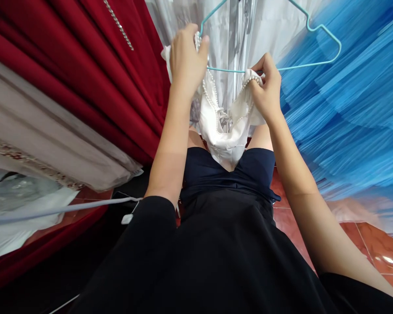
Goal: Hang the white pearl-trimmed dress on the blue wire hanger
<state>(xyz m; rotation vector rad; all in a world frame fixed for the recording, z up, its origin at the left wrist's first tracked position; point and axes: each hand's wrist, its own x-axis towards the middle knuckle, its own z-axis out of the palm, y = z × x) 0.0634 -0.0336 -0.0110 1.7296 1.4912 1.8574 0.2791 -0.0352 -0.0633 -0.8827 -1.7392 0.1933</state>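
A white dress (227, 144) with pearl beads along its neckline hangs between my hands, in front of my legs. Its left shoulder is drawn over one end of a thin turquoise wire hanger (304, 65). My left hand (187, 59) is closed around that beaded shoulder strap, thumb raised beside it; part of the strap and the hanger's end are hidden behind the fingers. Lower and to the right, my right hand (267, 87) pinches the other beaded strap, bunched at the hanger's bottom bar. The hanger's right end sticks out bare beyond this hand.
Red draped fabric (144, 87) and a beige gown (52, 117) hang on the left. Blue tulle (353, 96) fills the right side. Ahead are white garments (271, 26) and metal rack poles (237, 43). A pale cord (68, 208) crosses at lower left above red floor tiles.
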